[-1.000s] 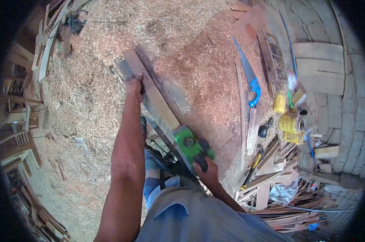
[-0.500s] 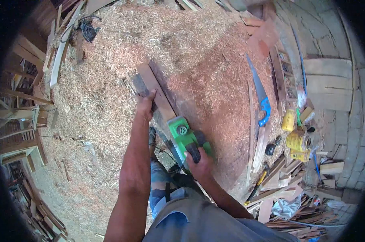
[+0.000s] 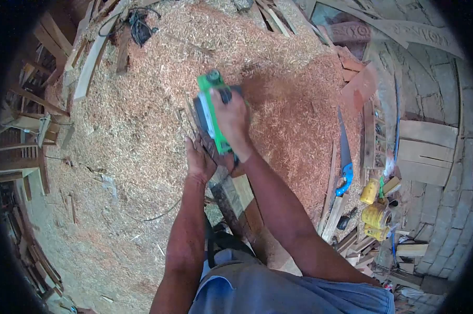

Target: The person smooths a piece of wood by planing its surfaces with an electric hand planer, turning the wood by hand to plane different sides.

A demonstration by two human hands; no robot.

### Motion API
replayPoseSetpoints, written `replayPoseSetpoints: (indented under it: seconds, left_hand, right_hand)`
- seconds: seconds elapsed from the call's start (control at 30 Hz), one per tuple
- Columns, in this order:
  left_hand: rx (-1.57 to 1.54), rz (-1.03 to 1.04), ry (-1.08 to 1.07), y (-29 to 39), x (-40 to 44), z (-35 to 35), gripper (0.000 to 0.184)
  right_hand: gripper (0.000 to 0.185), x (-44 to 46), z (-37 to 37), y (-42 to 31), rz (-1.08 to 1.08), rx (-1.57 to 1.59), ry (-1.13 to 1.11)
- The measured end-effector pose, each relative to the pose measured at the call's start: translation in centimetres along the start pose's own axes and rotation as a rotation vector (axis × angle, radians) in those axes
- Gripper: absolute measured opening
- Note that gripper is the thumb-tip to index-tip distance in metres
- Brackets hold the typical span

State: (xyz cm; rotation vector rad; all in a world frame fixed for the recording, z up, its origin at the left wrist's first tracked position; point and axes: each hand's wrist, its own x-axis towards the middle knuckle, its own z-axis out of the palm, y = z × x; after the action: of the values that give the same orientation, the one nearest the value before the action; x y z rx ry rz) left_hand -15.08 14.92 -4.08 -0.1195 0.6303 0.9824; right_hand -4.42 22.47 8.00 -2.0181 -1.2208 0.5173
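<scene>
My right hand (image 3: 232, 119) is closed round the handle of a green electric planer (image 3: 210, 83), which lies over the far part of a brown wooden plank (image 3: 211, 150). Much of the plank is hidden beneath the tool and my hands. My left hand (image 3: 201, 161) grips the plank's left edge just behind the planer, with its fingers along the side. Beneath and nearer to me runs a thick wooden beam (image 3: 227, 203), with a pale wooden surface (image 3: 242, 191) beside it. Reddish dust blurs the air right of the planer.
Wood shavings (image 3: 137, 110) cover the floor. To the right lie a blue-handled handsaw (image 3: 345, 157), yellow containers (image 3: 375, 214) and offcuts. A dark cable bundle (image 3: 139, 26) sits at the far left, near a long pale strip (image 3: 92, 65). Wooden frames (image 3: 24, 152) stand at left.
My right hand has pushed the planer forward and left along the plank. My left hand has shifted nearer to me, now behind the planer rather than ahead of it. The view has shifted slightly.
</scene>
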Motion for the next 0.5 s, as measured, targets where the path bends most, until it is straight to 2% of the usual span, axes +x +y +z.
replayPoseSetpoints:
  seconds: [0.1, 0.23, 0.3, 0.37, 0.4, 0.43, 0.5]
  left_hand:
    - [0.001, 0.030, 0.009, -0.5, 0.6, -0.5, 0.088]
    - [0.105, 0.026, 0.060, -0.4, -0.7, 0.9, 0.083]
    - [0.088, 0.008, 0.039, -0.2, -1.0, 0.8, 0.077]
    - [0.298, 0.106, -0.022, -1.2, 1.2, -0.2, 0.070]
    - [0.406, 0.150, -0.051, -1.9, 2.3, -1.2, 0.070]
    - [0.482, 0.188, -0.039, -2.3, 3.5, -2.0, 0.070]
    - [0.640, 0.262, -0.023, -2.9, 5.3, -3.2, 0.076]
  right_hand:
    - [0.051, 2.4, 1.0, -0.6, -0.006, -0.035, -0.032]
    - [0.050, -5.6, -3.2, 3.1, -0.087, 0.031, 0.011]
    - [0.044, -13.4, -7.3, 6.3, 0.006, -0.011, -0.053]
    - [0.041, -22.9, -11.8, 9.4, 0.060, -0.034, -0.066]
    - [0.039, -27.8, -13.7, 11.4, 0.175, -0.101, -0.075]
    - [0.037, -32.6, -15.8, 13.5, 0.169, -0.162, -0.056]
    - [0.057, -40.9, -18.8, 17.8, 0.221, -0.171, -0.099]
